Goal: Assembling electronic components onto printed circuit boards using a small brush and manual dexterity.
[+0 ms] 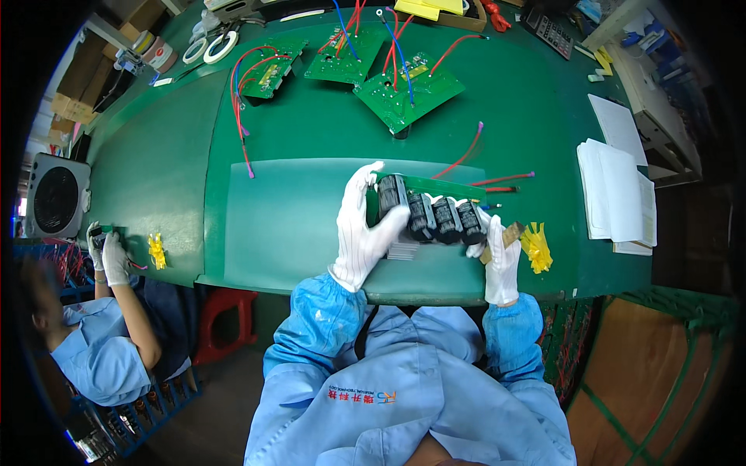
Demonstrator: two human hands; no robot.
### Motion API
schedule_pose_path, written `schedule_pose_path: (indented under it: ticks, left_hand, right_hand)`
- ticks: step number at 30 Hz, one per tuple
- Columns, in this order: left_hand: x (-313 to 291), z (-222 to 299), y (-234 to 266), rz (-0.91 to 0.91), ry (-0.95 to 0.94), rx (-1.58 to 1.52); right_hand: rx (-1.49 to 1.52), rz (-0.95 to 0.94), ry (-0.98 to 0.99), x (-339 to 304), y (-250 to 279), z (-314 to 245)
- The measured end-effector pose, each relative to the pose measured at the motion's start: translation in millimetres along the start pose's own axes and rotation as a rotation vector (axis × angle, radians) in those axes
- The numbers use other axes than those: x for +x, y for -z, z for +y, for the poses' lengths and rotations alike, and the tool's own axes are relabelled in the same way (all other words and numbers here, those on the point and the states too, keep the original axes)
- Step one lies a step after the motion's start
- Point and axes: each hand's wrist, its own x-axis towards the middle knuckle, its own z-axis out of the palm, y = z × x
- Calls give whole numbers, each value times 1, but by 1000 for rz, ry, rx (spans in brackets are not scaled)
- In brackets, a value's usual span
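A green circuit board (443, 188) is tilted up on its edge over the mat, with a row of several black cylindrical capacitors (445, 220) facing me. My left hand (362, 233), in a white glove, is closed round the board's left end, thumb against the largest capacitor. At the right end my right hand (501, 262), also gloved, has its fingers closed on a tan flat piece (511, 233) whose exact kind I cannot make out. Its fingertips are by the last capacitor. Red wires (497, 180) with purple ends stick out behind the board.
Three more wired circuit boards (409, 93) lie farther back. Yellow strips (537, 247) hang by my right hand, and white papers (614, 190) lie at the right. A calculator (548, 33) is at the far right. On the left, a co-worker's gloved hands (115, 258) hold a small dark part.
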Motion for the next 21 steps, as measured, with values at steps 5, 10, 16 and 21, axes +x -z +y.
schedule_pose_path:
  ticks: [5, 10, 16, 21]
  left_hand:
    - [-3, 31, 17, -498, -880, 442]
    - [-32, 10, 30, -328, -1050, 630]
    - [-75, -9, 40, -301, -871, 593]
    - [-101, -24, 45, -358, -809, 644]
  right_hand:
    - [278, 123, -142, 1, 11, 13]
    - [357, 124, -50, 3, 0, -5]
    - [330, 149, -152, -5, 1, -7]
    - [169, 111, 2, -14, -8, -1]
